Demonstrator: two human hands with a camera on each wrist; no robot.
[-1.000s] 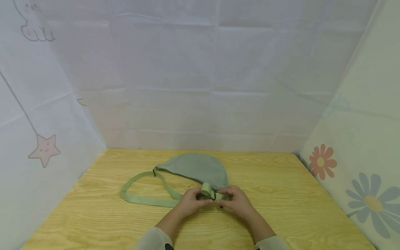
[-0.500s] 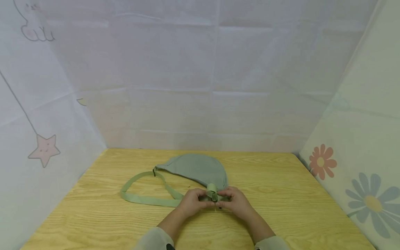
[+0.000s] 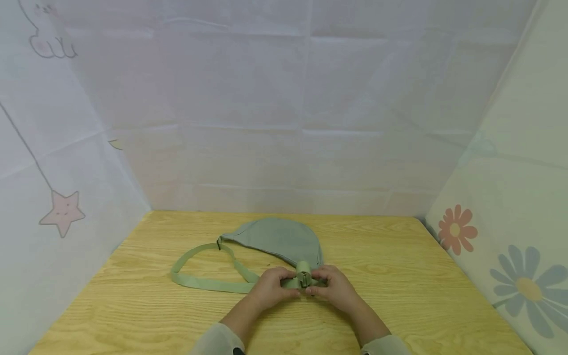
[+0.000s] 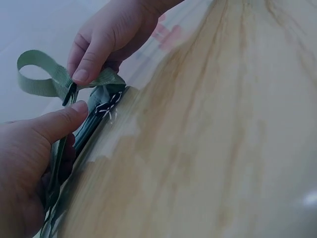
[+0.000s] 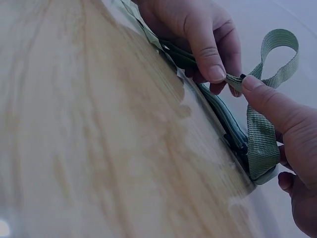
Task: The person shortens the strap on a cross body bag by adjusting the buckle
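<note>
A grey-green waist bag (image 3: 279, 241), shaped like a half moon, lies on the table with its light green webbing strap (image 3: 208, 284) curving off to the left. At the bag's near right end, my left hand (image 3: 269, 286) pinches the strap between thumb and fingers. Opposite it, my right hand (image 3: 336, 287) pinches the strap too, close to the bag. Between the hands a small strap loop (image 5: 281, 49) stands up from a dark strap slider (image 4: 69, 94). Both thumbs come near the slider in the wrist views. The curled fingers behind the strap are partly hidden.
The wood-grain table (image 3: 399, 276) extends around the bag on all sides. Pale fabric walls (image 3: 284, 148) enclose it at the back, left and right. Printed flowers (image 3: 528, 291) mark the right wall and a pink star (image 3: 62, 214) the left.
The strap loop between my hands has shifted slightly right and now stands more upright, facing me. My hands keep nearly the same place with small finger movements. The bag stays put.
</note>
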